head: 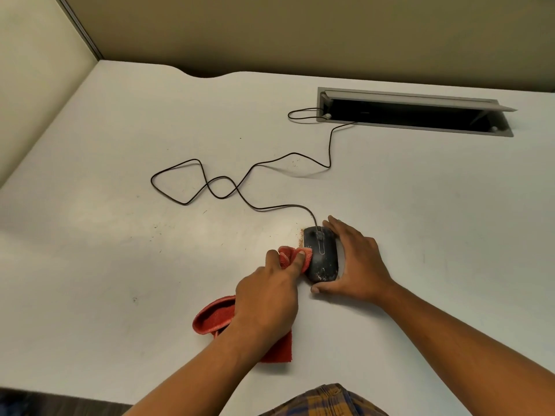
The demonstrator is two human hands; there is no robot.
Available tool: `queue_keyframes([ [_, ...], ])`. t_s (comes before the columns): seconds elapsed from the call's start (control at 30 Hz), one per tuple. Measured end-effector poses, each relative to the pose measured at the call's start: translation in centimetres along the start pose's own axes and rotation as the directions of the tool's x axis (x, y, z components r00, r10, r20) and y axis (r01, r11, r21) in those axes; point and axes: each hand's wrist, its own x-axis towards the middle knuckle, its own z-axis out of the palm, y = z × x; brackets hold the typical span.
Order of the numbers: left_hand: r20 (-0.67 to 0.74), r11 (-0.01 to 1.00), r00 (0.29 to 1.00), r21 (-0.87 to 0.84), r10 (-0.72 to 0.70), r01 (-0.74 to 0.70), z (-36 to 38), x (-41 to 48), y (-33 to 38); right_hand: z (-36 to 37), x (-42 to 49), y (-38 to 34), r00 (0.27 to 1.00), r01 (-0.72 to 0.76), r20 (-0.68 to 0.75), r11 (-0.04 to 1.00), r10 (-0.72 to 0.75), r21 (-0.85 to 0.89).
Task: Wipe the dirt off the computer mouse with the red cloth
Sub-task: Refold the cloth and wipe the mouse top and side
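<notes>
Fingers (271,258) of the left hand (267,298) are curled round a bunched part of the red cloth (214,316), and that bunch is pressed against the left side of the mouse (321,256). The rest of the cloth is trailed under the wrist toward the near edge of the surface (120,265). The mouse is gripped by the right hand (357,262): its fingers are laid along the right side and far end, and the thumb (318,288) is hooked round the near end. The mouse is set flat on the surface, roughly midway between the left and right edges and closer to the near edge than the far one. Pale specks (322,273) are seen on its near half, and a patch of reddish dust (300,235) is scattered on the surface just beside its far left corner. Its black cable (222,187) is looped across the surface and led to an open grey cable hatch (414,115) near the far right corner.
</notes>
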Motion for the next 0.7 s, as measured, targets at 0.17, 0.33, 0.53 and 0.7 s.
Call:
queue_keyframes([
  [0.17,-0.032,0.991,0.99,-0.004,0.135,-0.135,0.1,-1.1,0.3,-0.2,-0.1,-0.2,1.0,0.014,0.001,1.0,-0.014,0.011],
  [0.33,0.0,0.995,0.996,0.022,0.094,-0.094,1.0,-1.4,0.7,-0.2,-0.1,-0.3,1.0,0.017,-0.005,1.0,-0.016,0.013],
  [0.53,-0.005,0.999,0.999,-0.022,0.038,-0.038,1.0,-1.1,0.6,-0.1,-0.1,-0.2,1.0,0.007,0.003,1.0,-0.007,0.015],
  [0.7,0.026,0.998,0.999,-0.034,0.044,-0.043,0.9,-0.6,1.3,0.1,0.0,-0.1,1.0,0.0,-0.006,1.0,0.0,0.023],
])
